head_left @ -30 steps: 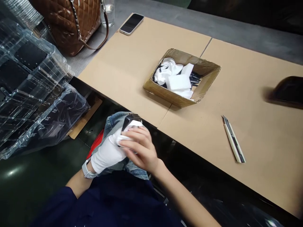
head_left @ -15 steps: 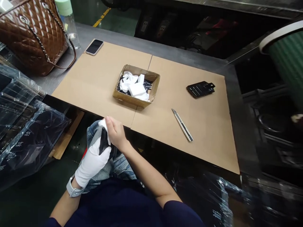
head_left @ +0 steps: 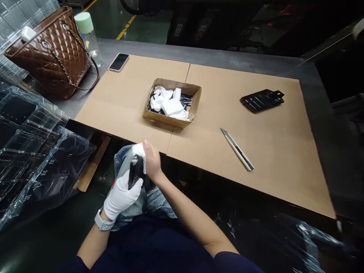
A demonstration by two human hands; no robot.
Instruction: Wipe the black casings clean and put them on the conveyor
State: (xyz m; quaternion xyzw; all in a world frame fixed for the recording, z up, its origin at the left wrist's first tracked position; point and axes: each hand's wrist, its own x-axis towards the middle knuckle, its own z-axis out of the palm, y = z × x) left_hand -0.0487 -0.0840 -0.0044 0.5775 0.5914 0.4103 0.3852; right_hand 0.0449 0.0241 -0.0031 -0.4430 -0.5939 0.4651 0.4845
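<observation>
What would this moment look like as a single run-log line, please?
left hand, white glove: holds black flat part | right hand, bare: presses white cloth onto part | below: denim-clad lap

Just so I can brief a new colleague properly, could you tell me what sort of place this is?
Most likely a factory workshop, at a hand-finishing station: a gloved left hand holds a black part, stacked clear plastic trays hold more dark parts, and a yellow floor marking shows beyond the steel bench.
</observation>
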